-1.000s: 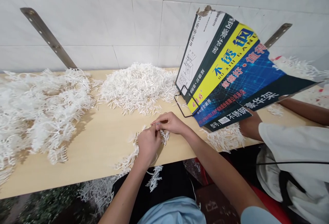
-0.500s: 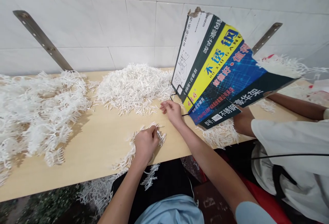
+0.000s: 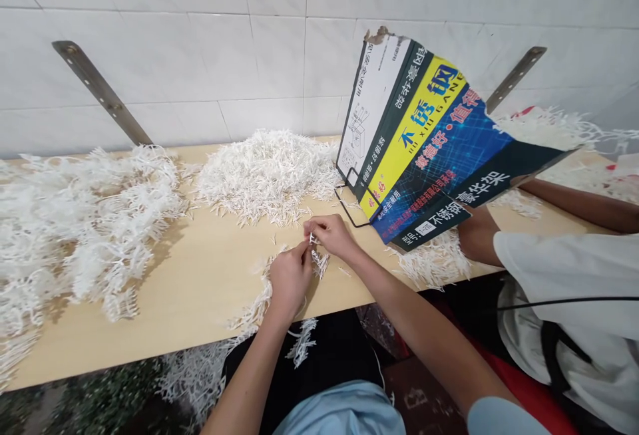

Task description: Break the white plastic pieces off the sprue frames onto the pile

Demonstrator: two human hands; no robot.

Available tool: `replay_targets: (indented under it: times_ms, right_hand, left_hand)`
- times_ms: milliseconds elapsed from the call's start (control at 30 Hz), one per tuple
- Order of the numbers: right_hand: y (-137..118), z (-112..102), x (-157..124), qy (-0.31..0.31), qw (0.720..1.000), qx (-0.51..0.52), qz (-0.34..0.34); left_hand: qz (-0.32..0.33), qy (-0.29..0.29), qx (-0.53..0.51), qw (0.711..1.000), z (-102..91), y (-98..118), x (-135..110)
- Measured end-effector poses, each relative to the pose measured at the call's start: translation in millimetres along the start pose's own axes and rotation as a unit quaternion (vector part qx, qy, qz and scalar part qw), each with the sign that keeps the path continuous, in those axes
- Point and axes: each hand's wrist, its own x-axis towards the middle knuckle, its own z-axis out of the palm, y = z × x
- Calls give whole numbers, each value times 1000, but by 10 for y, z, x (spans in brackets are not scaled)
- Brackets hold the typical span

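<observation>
White, branching, plastic-looking strand [image 3: 257, 306] lies at lower centre of the frame, its long axis slanting from the nearer left hand [image 3: 289, 279] toward lower left; both this and the right hand [image 3: 333, 235] pinch together one small white sprig [image 3: 313, 238]

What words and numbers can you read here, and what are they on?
"不锈钢": yellow stripe on the cardboard
"BU XIU GAN", end cut off: same stripe
"德好•值得": blue panel
"安全耐用": blue panel, small
"型号": dark lower panel
"不锈钢豪华架": same panel
"钢豪华架": dark upper stripe
"安全\耐用": white panel
Too small or blurred: white label, remaining print.
</observation>
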Motion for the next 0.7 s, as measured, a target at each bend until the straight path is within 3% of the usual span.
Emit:
replay_targets:
  times_ms: [100,167,367,533,600,700]
  right_hand:
    - [75,-52,108,135,990,45,19]
    - [84,-74,143,158,986,44,21]
    - [-45,-39,76,60,983,-165,-57]
    - [-327,-188,-298,72,971,-192,-123]
    - [-465,-255,-609,72,968,-223,-93]
    - [-566,-295,-1062,12,954,-299,3]
  left_hand:
    - [-6,-15,-12,1000,-13,5,-13]
    - [-18,0,-43,999,-11,7,-16]
    - [-30,60,-141,988,1,-18,-26]
    - [-20,74,-159,984,-14,-75,-85]
    - [-13,62,-143,988,-29,-84,-111]
    - [1,41,-110,993,-55,-87,-151]
